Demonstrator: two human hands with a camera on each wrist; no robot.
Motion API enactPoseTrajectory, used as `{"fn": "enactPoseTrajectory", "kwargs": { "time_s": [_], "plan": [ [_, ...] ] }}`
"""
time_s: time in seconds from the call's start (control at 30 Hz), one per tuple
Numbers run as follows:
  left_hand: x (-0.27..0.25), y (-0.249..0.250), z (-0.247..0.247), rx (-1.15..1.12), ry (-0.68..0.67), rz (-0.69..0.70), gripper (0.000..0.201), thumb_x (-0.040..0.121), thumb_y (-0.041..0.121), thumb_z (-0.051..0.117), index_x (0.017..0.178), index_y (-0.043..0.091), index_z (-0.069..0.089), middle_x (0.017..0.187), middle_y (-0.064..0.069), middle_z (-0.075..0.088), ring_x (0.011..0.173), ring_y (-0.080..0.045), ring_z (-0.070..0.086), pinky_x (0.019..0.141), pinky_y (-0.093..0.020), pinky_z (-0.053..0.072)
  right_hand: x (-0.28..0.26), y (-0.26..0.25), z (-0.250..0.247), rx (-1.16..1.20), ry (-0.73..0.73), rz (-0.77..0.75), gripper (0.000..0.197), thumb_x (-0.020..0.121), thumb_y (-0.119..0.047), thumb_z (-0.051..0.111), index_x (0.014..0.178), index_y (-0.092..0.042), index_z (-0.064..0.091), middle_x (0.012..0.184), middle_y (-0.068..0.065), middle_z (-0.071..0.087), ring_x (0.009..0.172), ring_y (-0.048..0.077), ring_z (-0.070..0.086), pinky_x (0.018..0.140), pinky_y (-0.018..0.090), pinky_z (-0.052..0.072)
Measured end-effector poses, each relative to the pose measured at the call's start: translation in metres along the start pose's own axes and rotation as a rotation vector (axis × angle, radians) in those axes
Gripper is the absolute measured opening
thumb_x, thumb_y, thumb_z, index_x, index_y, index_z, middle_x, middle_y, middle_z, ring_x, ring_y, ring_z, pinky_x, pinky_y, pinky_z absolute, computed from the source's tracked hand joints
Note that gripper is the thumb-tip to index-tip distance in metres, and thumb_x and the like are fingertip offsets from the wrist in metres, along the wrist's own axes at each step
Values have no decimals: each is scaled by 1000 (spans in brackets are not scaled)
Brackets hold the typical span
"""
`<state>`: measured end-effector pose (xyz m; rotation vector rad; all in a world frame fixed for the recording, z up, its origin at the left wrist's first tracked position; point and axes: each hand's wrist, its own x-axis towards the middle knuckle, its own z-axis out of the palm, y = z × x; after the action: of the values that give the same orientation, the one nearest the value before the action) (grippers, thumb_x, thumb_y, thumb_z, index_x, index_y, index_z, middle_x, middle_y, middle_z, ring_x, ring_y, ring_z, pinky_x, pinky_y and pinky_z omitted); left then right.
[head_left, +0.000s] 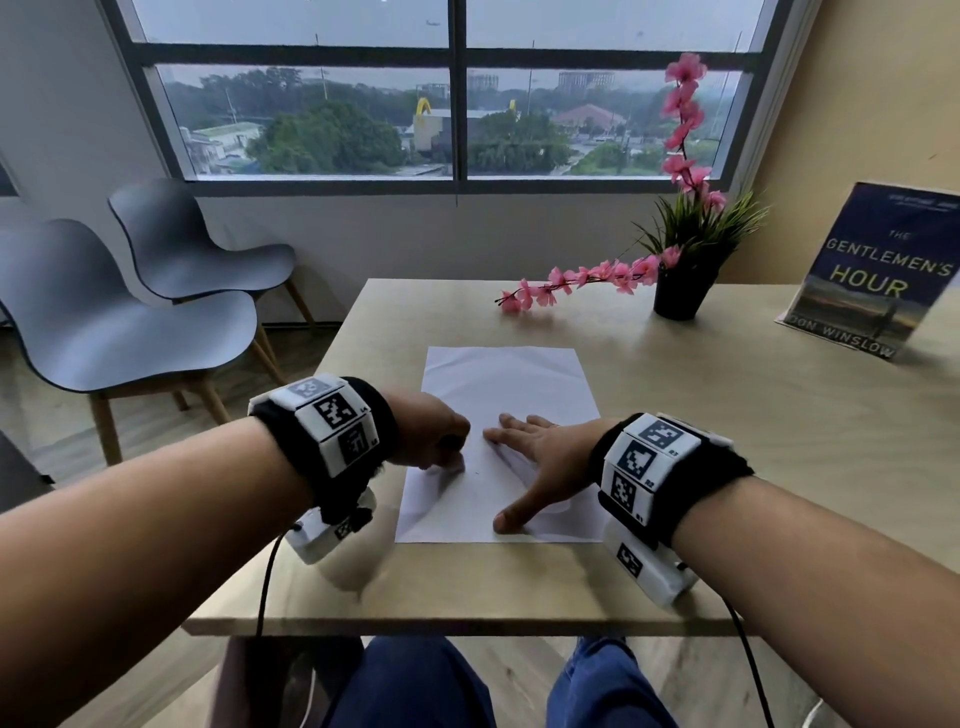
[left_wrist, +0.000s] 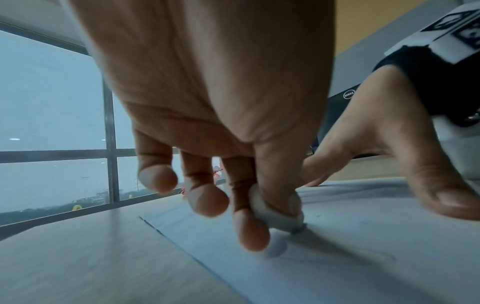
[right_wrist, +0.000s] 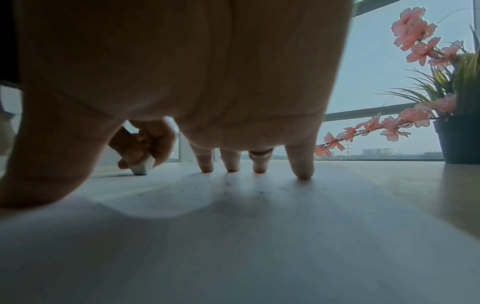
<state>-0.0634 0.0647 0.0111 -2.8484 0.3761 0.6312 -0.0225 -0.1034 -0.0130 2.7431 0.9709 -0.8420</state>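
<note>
left hand (head_left: 434, 431) pinches a white eraser (left_wrist: 278, 218) on paper (head_left: 506, 384); right hand (head_left: 540, 457) presses flat, fingers spread; flower pot (head_left: 679, 293), book (head_left: 878, 270) beyond.

A pale wooden bench (head_left: 727, 441) carries four things. A white sheet of paper (head_left: 509, 379) lies flat near its front edge, long side running away from the person. Beyond it, to the right, stands a black pot (head_left: 680, 296) of grass and pink flowers; one blossom spray (head_left: 524, 299) droops down to the bench top. At the far right a book (head_left: 878, 275) stands propped, cover forward.
</note>
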Motion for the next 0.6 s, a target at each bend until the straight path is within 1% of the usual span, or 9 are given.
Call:
{"fn": "enactPoseTrajectory", "kwargs": {
  "time_s": [0.07,0.13,0.23,0.27,0.37,0.47,0.53,0.57,0.6],
  "plan": [
    [-1,3,2,9,-11,17,24,97,38,46,105,17,54,106,-3,64,82,-17,48,76,-31,41,0,0,0,0,-2,0,115,70,-73,65,152,-39,-8,160,-15,-17,149,14,-12,119,53,5],
    [-3,8,4,1,-49,69,22,97,37,46,103,18,55,105,-3,64,84,-17,50,76,-32,42,1,1,0,5,-6,0,115,70,-73,65,152,-39,-8,160,-15,-18,149,14,-12,119,53,5],
    [-3,5,2,-26,-53,63,18,96,39,47,94,21,52,104,-2,66,89,-20,56,82,-33,46,1,0,0,11,-11,0,115,70,-73,65,152,-40,-9,160,-15,-18,149,14,-13,119,53,4],
    [-1,1,0,-19,-35,32,19,96,39,48,95,21,52,105,-2,66,88,-21,55,81,-33,45,1,1,0,13,-10,-1,115,70,-73,65,152,-40,-8,160,-15,-18,149,14,-13,119,53,4],
    [2,-5,-2,7,-10,-29,25,97,37,46,106,15,54,108,-4,64,83,-18,48,76,-30,40,0,1,0,13,-4,-2,115,70,-73,65,152,-39,-8,160,-15,-17,149,14,-13,120,52,4],
    [-2,1,2,36,-32,25,21,97,35,45,103,17,53,106,-5,62,82,-18,46,72,-30,38,1,1,0,3,-4,-1,115,69,-73,65,152,-39,-8,160,-15,-17,149,14,-12,120,52,5],
    [-5,1,4,3,-59,66,13,97,33,46,95,21,51,104,-3,65,83,-17,49,75,-32,42,2,1,0,3,-6,-1,116,69,-74,65,152,-40,-8,160,-15,-17,149,13,-12,119,53,5],
    [-5,0,4,-22,-63,67,12,97,33,47,94,22,51,104,-3,66,84,-16,51,79,-32,44,2,1,0,3,-6,-1,116,68,-74,65,152,-40,-8,160,-16,-17,149,13,-12,119,53,5],
    [-5,-3,3,-34,-54,55,14,97,34,48,97,21,52,105,-2,67,85,-16,52,78,-31,44,2,1,0,3,-7,-2,116,68,-74,65,152,-40,-8,160,-16,-17,149,13,-12,119,53,5]
  ]
}}
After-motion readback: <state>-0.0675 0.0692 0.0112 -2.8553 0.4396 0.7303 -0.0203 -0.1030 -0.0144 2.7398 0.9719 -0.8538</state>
